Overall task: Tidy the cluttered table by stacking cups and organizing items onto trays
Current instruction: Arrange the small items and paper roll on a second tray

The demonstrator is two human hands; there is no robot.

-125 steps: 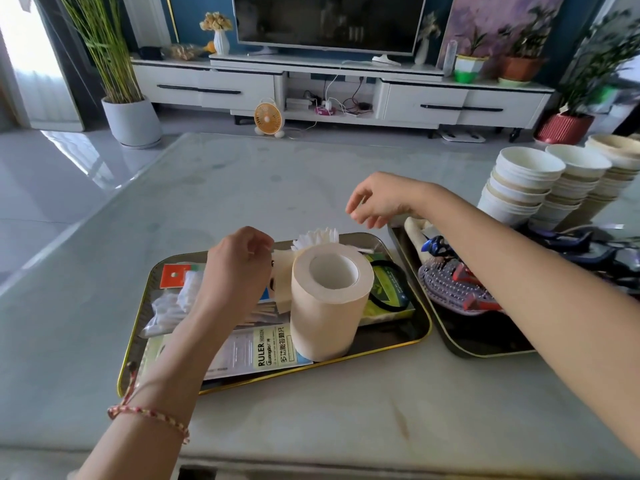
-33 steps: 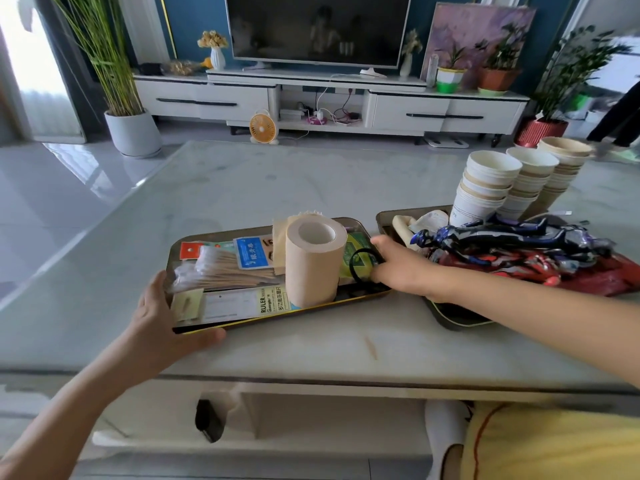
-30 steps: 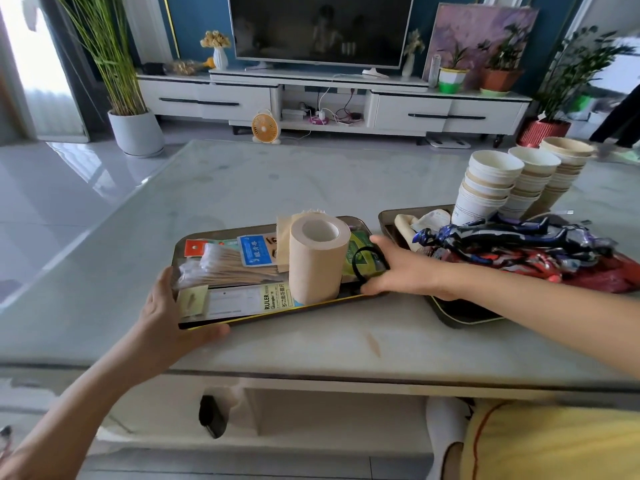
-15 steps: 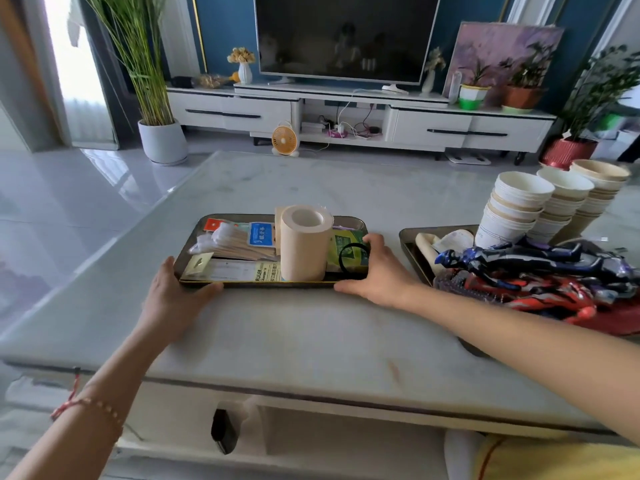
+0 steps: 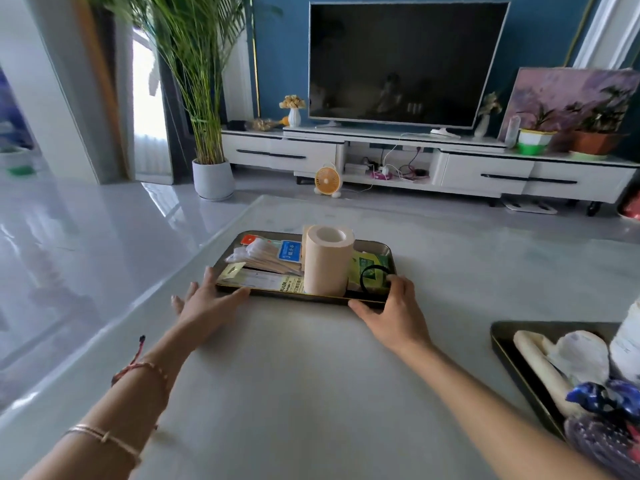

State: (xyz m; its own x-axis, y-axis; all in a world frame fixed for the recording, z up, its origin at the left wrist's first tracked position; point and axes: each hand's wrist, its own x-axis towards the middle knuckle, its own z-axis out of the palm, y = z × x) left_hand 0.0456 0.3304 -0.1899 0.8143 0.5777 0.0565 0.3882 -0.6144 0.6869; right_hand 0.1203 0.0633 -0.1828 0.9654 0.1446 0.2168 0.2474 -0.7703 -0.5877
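Note:
A dark tray with a gold rim point(image 5: 295, 295) lies on the marble table point(image 5: 311, 393), far from me and near the table's left edge. An upright beige paper roll point(image 5: 327, 265) stands on it among cotton swabs point(image 5: 254, 252), flat packets and a black ring point(image 5: 372, 278). My left hand point(image 5: 204, 306) lies flat with straight, spread fingers, touching the tray's front left corner. My right hand point(image 5: 394, 310) grips the front right corner, thumb along the front rim and fingers curled over the side rim.
A second dark tray point(image 5: 502, 344) sits at the near right with a white cloth point(image 5: 575, 355) and a blue toy point(image 5: 602, 396); part of a white cup stack point(image 5: 628, 337) shows at the frame edge. Bare marble lies between the trays.
The tray with the paper roll has slid away from me across the table, both hands moving with it. My left hand's fingers have flattened against the corner.

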